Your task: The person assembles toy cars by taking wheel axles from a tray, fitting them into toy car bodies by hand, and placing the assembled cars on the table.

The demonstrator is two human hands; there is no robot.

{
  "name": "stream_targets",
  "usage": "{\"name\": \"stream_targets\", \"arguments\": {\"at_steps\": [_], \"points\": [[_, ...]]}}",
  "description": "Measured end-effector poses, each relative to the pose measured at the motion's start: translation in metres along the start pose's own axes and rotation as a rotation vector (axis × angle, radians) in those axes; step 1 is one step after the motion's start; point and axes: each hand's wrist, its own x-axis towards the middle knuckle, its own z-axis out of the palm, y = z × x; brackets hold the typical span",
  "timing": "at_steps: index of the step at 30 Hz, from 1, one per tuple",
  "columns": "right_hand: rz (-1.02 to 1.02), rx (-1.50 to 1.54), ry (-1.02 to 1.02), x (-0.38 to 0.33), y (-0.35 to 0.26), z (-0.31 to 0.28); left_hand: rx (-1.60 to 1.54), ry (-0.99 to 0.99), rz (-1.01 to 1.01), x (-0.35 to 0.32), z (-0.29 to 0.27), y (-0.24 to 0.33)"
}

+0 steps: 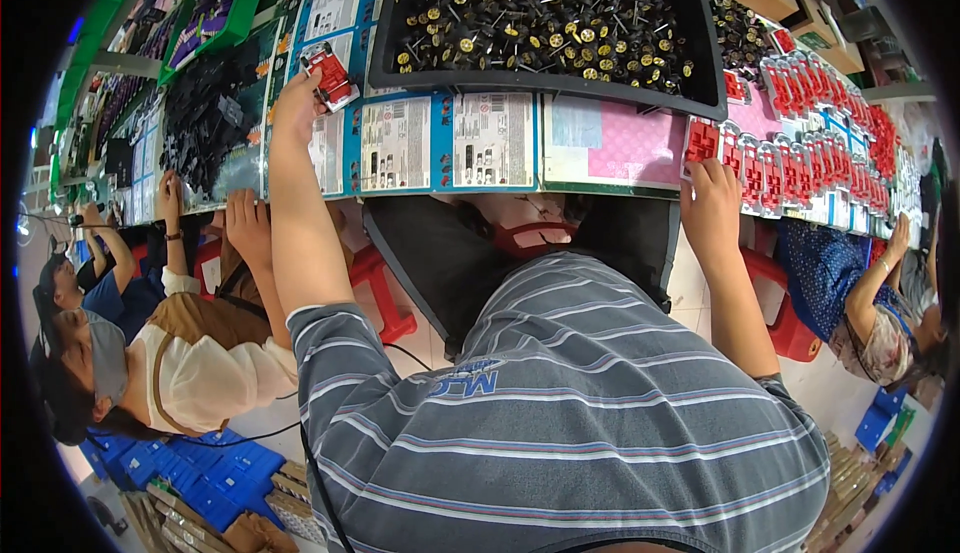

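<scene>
My left hand (296,108) is raised at the left of the tabletop, its fingers closed on a red and silver plastic part (331,79). The part is held tilted over the printed cards (395,143). At the right, near the table's front edge, my right hand (713,193) grips the near end of a similar red and silver part (703,140). That part lies at the left end of long rows of like red and silver parts (770,175). Between my hands, farther back, stands a black tray (540,81) full of small black wheels with yellow hubs and metal axles.
Dark plastic pieces (207,113) lie heaped at the left, near a green tray (215,8). A pink sheet (640,138) covers part of the tabletop. Co-workers sit at both sides; one in a white top (215,363) is close by my left arm. Red stools (385,293) stand below.
</scene>
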Motion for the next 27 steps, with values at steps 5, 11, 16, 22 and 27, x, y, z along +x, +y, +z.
{"name": "stream_targets", "arguments": {"at_steps": [5,11,16,22,27], "points": [[-0.032,-0.016,-0.010,0.003,0.001,0.004,0.408,0.179,-0.022,0.024,0.000,0.010],[-0.031,0.208,0.140,-0.006,0.010,-0.022,0.857,0.621,0.808,-0.093,0.074,0.016],[0.034,0.320,0.195,-0.014,-0.016,-0.067,0.142,-0.130,0.509,-0.221,0.161,-0.033],[-0.347,0.671,0.146,-0.023,-0.063,-0.065,-0.597,-0.916,-0.089,-0.276,0.242,-0.048],[-0.523,0.805,0.040,0.013,-0.062,-0.068,-0.814,-0.809,-0.188,-0.277,0.250,-0.049]]}}
